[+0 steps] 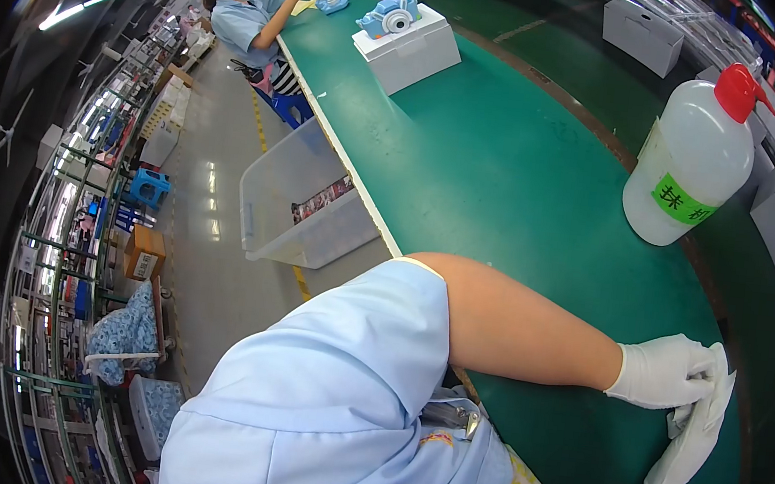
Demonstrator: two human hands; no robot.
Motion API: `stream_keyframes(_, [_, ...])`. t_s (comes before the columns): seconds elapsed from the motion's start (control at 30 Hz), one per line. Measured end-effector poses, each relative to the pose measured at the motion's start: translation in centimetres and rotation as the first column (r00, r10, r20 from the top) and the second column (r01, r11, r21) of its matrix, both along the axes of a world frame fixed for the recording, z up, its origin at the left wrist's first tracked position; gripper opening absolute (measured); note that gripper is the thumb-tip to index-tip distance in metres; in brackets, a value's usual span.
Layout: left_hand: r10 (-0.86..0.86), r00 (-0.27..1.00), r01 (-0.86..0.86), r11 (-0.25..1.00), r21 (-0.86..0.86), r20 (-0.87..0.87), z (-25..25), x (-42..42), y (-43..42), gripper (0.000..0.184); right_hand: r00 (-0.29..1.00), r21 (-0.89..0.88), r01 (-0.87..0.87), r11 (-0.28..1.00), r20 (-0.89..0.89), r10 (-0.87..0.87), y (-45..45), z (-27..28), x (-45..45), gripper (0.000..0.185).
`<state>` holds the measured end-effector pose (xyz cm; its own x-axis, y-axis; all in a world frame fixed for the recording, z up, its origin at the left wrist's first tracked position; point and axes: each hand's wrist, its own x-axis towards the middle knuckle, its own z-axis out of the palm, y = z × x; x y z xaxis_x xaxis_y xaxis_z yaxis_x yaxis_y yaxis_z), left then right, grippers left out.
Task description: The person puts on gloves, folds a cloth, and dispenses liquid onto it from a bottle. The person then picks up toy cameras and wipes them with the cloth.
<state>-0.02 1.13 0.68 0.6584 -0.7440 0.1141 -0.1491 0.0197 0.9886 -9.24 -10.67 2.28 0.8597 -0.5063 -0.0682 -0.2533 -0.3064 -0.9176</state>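
Note:
My left hand (662,370), in a white glove, is at the right over the table's edge. Its fingers are closed on the white glove (688,458) of my right hand (701,421), around the finger area. My right hand points upward from the lower right, the glove's cuff ending at the wrist. Its fingers are partly hidden behind my left hand and the loose white fabric. A large translucent bottle (688,170) with a red spray-type cap and a green label stands on the green table (518,171), beyond my hands.
A blue-and-white toy camera (392,18) sits on a white box (412,56) up the table. A co-worker (250,20) works at the far end near another blue toy (331,2). A clear plastic bin (316,206) stands beside the table. White boxes (641,34) lie across at the right.

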Motion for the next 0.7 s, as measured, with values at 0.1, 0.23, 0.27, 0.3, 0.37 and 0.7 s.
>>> stream_keyframes(0.1, [0.001,1.000,-0.001,1.000,-0.005,0.013,-0.19,0.03,-0.12,0.023,1.000,0.048,0.006,0.999,-0.006,-0.006,-0.41,-0.40,-0.13,0.042])
stream_keyframes(0.23, [0.002,1.000,-0.002,1.000,-0.014,0.006,-0.06,-0.03,0.06,0.022,1.000,0.066,0.002,0.998,-0.004,-0.002,-0.16,-0.05,-0.12,0.042])
stream_keyframes(0.27, [0.000,1.000,0.000,1.000,-0.011,0.004,-0.03,-0.01,0.07,0.022,1.000,0.072,0.004,0.997,-0.005,-0.003,-0.32,-0.17,-0.11,0.042])
stream_keyframes(0.3, [-0.001,1.000,0.001,1.000,-0.008,0.002,-0.01,-0.01,0.09,0.022,1.000,0.078,0.005,0.997,-0.008,-0.004,-0.41,-0.23,-0.12,0.042])
stream_keyframes(0.37, [-0.004,1.000,0.004,1.000,-0.006,-0.001,0.02,0.01,0.12,0.022,1.000,0.088,0.000,0.996,0.003,-0.001,-0.33,-0.21,-0.14,0.042])
stream_keyframes(0.7, [-0.003,1.000,0.003,1.000,0.013,0.009,0.05,0.05,0.11,0.024,0.999,0.058,-0.045,0.997,-0.008,0.046,-0.16,0.21,-0.16,0.046])
